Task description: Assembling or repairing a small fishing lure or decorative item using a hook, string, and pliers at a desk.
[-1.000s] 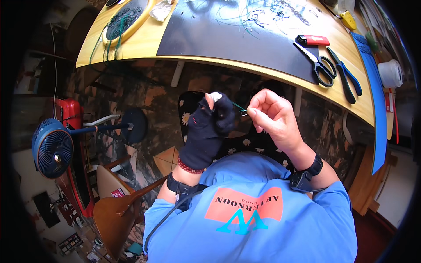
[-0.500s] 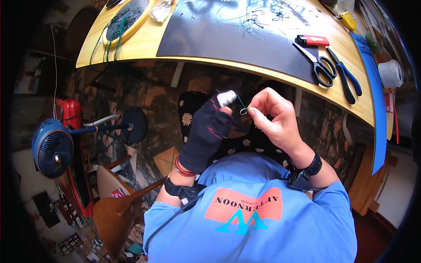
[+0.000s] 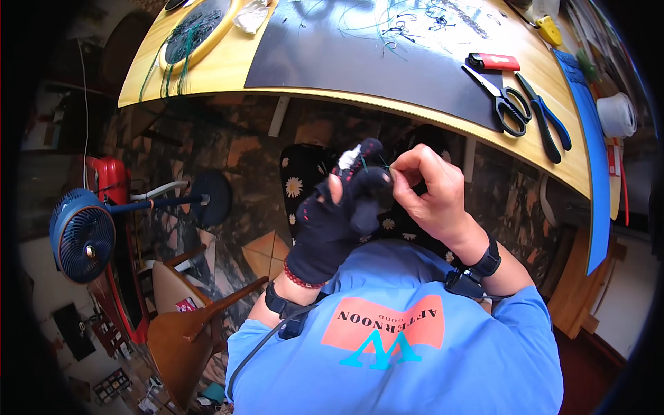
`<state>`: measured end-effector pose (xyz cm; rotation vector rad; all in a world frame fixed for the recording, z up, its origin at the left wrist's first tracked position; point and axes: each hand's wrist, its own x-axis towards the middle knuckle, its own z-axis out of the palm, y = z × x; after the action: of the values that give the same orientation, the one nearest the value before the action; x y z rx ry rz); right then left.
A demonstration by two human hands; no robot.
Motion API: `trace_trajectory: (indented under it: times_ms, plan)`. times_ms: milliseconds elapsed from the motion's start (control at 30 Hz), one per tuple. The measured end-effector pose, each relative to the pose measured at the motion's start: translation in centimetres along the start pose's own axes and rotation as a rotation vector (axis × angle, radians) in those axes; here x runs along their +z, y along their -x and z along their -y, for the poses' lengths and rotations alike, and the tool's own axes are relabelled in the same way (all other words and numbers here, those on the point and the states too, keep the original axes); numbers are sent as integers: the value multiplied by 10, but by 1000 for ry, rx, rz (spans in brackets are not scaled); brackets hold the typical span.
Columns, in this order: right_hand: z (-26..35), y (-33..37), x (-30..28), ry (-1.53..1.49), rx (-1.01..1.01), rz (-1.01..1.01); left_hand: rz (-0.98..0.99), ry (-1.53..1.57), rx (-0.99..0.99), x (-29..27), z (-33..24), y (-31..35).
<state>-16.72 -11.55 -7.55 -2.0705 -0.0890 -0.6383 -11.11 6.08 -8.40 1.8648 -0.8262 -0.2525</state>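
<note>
My left hand (image 3: 339, 197) wears a black glove with red stitching and a white wrap on one finger. Its fingers are bent, and a thin green thread (image 3: 364, 163) runs across them toward the other hand. My bare right hand (image 3: 432, 190) is beside it, thumb and forefinger pinched together at the end of the thread. Whatever small piece may sit in that pinch is hidden. Both hands are above my lap, short of the table's near edge.
On the wooden table lie a dark mat (image 3: 373, 83), scissors (image 3: 508, 104), blue-black pliers (image 3: 546, 121), a red lighter (image 3: 493, 62) and a yellow-rimmed tray (image 3: 225, 28) with green threads. Several thread bits are scattered at the back. A fan (image 3: 83, 235) and wooden chair (image 3: 183, 339) stand left.
My left hand has turned over, so its bent fingers now show around the thread. The small pale loop at my right fingertips is no longer visible. The right hand has barely shifted.
</note>
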Motion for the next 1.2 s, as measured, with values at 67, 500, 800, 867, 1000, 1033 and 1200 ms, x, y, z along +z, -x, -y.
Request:
trace_trajectory:
  times_ms: [67,500,800,867,1000,1033,1200]
  plan:
    - [3,0,0,-22,7,-2,-23,203,-100,-4,3,-3]
    - [12,-2,-3,-568,468,64,-75,-310,23,-6,-14,1]
    - [2,0,1,-90,2,18,-4,460,-518,-16,-19,-2]
    - [5,0,-1,-184,93,30,-77,777,-420,-14,-21,-7]
    - [6,3,-4,-584,490,110,-54,17,180,-12,5,-9]
    - [9,3,-3,-694,553,103,-63,163,-80,-13,2,-5]
    - [7,1,4,-755,578,52,-106,-34,-165,6,-1,2]
